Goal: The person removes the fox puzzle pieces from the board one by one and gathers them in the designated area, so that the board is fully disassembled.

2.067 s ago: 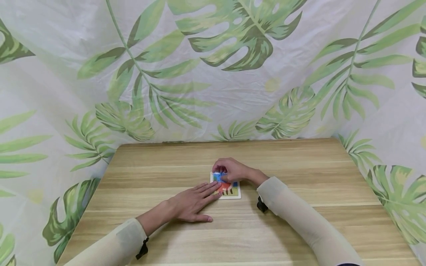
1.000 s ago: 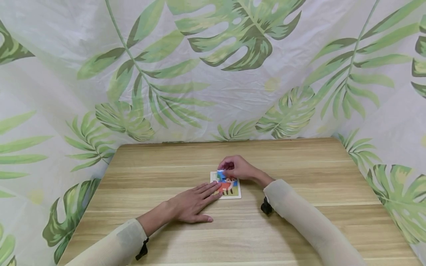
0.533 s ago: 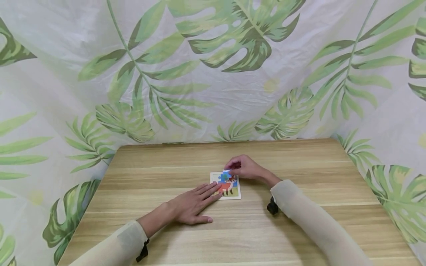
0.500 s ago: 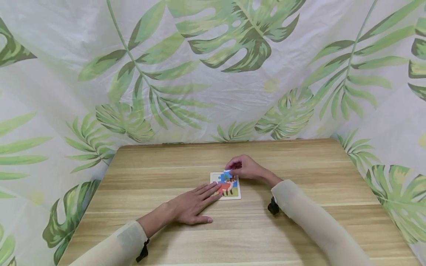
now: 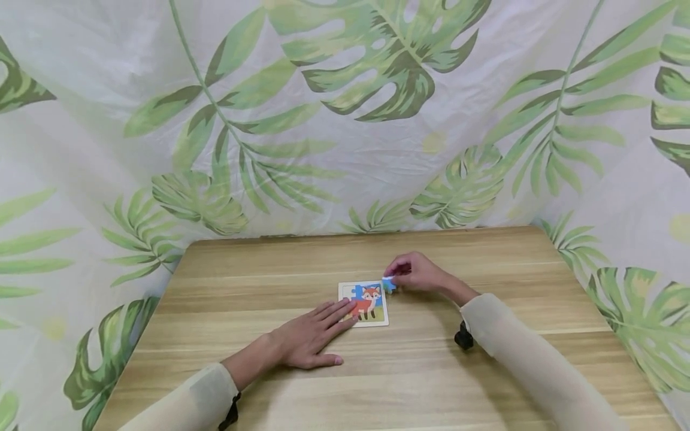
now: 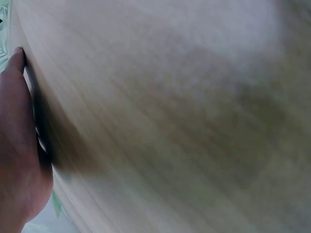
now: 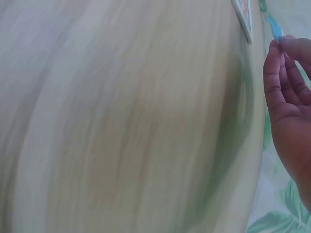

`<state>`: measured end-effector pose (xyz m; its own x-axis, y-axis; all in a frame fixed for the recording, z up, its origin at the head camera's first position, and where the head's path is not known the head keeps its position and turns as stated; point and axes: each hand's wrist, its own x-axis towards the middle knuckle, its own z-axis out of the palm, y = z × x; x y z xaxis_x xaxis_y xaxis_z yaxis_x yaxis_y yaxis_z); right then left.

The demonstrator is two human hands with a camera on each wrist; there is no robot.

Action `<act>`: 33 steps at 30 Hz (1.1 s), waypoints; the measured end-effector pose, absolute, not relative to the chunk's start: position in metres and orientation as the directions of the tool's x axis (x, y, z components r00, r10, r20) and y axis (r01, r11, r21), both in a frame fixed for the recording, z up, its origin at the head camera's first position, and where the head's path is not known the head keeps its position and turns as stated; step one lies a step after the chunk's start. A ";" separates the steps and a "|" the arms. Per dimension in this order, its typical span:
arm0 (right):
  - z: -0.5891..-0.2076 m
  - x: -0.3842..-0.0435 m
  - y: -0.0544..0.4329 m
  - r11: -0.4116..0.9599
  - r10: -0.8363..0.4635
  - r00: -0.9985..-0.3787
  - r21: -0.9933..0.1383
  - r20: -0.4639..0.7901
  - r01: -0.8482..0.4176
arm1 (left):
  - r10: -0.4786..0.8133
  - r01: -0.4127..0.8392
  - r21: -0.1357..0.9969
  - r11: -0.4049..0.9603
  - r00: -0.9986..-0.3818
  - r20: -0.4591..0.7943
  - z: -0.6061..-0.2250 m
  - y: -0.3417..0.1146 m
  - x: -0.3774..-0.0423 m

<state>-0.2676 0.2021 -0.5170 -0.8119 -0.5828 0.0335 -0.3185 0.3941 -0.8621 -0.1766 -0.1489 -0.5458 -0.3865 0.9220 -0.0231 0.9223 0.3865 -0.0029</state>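
A small square fox jigsaw puzzle (image 5: 371, 304) in a white frame lies on the table; its upper left corner shows a pale bare gap (image 5: 348, 291). My left hand (image 5: 312, 335) lies flat with straight fingers, their tips over the puzzle's left part and hiding some of it. Just off the puzzle's upper right edge, my right hand (image 5: 420, 273) pinches a blue and green puzzle piece (image 5: 389, 284) between thumb and fingers. In the right wrist view the same puzzle piece (image 7: 275, 26) stands at the fingertips, raised above the table, with the frame's corner (image 7: 245, 22) nearby.
The wooden table (image 5: 259, 263) has light striped grain and rounded far corners. Behind it hangs a pale cloth (image 5: 302, 149) printed with green leaves. A black strap (image 5: 463, 336) hangs beneath the right sleeve and another strap (image 5: 230, 413) beneath the left.
My right hand has lifted the puzzle piece from the puzzle's upper left and carried it rightward past the fox's head, baring the gap. The left hand has stayed on the puzzle.
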 end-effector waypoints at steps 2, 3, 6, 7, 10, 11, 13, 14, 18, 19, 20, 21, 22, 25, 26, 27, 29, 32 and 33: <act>-0.517 -0.267 0.208 0.402 -0.581 -0.813 -0.857 0.032 -0.322 | 0.924 0.924 -0.008 0.383 -0.383 -0.016 -0.547 -0.150 -0.178; -0.518 -0.267 0.211 0.408 -0.580 -0.814 -0.854 0.031 -0.324 | 0.924 0.924 -0.011 0.382 -0.383 -0.016 -0.547 -0.150 -0.178; -0.518 -0.268 0.219 0.431 -0.573 -0.819 -0.844 0.018 -0.320 | 0.922 0.923 -0.007 0.385 -0.386 -0.022 -0.548 -0.150 -0.179; -0.518 -0.268 0.222 0.436 -0.571 -0.821 -0.841 0.016 -0.320 | 0.922 0.922 -0.003 0.387 -0.387 -0.025 -0.548 -0.150 -0.179; -0.519 -0.268 0.231 0.449 -0.562 -0.827 -0.835 0.013 -0.318 | 0.921 0.921 0.007 0.389 -0.389 -0.026 -0.549 -0.150 -0.180; -0.519 -0.267 0.233 0.453 -0.557 -0.830 -0.833 0.014 -0.318 | 0.921 0.922 0.010 0.388 -0.388 -0.024 -0.550 -0.150 -0.180; -0.519 -0.267 0.239 0.457 -0.552 -0.833 -0.830 0.017 -0.320 | 0.923 0.923 0.013 0.385 -0.385 -0.015 -0.550 -0.150 -0.179; -0.519 -0.267 0.241 0.461 -0.550 -0.835 -0.827 0.019 -0.322 | 0.923 0.923 0.012 0.385 -0.384 -0.014 -0.551 -0.150 -0.179; -0.519 -0.265 0.248 0.464 -0.549 -0.835 -0.822 0.025 -0.330 | 0.923 0.923 0.024 0.384 -0.384 -0.009 -0.552 -0.151 -0.179; -0.519 -0.265 0.249 0.462 -0.549 -0.835 -0.824 0.025 -0.328 | 0.923 0.922 0.028 0.386 -0.386 -0.013 -0.552 -0.151 -0.178; -0.519 -0.264 0.250 0.460 -0.550 -0.834 -0.825 0.026 -0.329 | 0.922 0.921 0.032 0.388 -0.387 -0.019 -0.552 -0.151 -0.178; -0.519 -0.264 0.251 0.459 -0.549 -0.835 -0.827 0.023 -0.325 | 0.922 0.921 0.036 0.388 -0.388 -0.020 -0.552 -0.151 -0.178; -0.519 -0.264 0.253 0.458 -0.548 -0.836 -0.828 0.022 -0.323 | 0.921 0.921 0.040 0.389 -0.388 -0.020 -0.552 -0.151 -0.178; -0.521 -0.263 0.256 0.464 -0.546 -0.837 -0.826 0.018 -0.320 | 0.920 0.919 0.035 0.392 -0.391 -0.035 -0.551 -0.151 -0.177; -0.521 -0.263 0.257 0.465 -0.548 -0.836 -0.825 0.018 -0.322 | 0.919 0.919 0.034 0.393 -0.391 -0.038 -0.550 -0.150 -0.177; -0.521 -0.262 0.258 0.466 -0.549 -0.836 -0.824 0.017 -0.323 | 0.919 0.919 0.033 0.394 -0.392 -0.041 -0.550 -0.150 -0.176; -0.522 -0.261 0.259 0.470 -0.551 -0.834 -0.821 0.014 -0.324 | 0.918 0.918 0.033 0.396 -0.394 -0.049 -0.549 -0.150 -0.176; -0.522 -0.261 0.261 0.479 -0.552 -0.834 -0.814 0.012 -0.329 | 0.917 0.917 0.038 0.398 -0.396 -0.054 -0.548 -0.150 -0.176; -0.522 -0.261 0.261 0.485 -0.552 -0.834 -0.809 0.011 -0.332 | 0.917 0.916 0.039 0.398 -0.396 -0.054 -0.548 -0.150 -0.176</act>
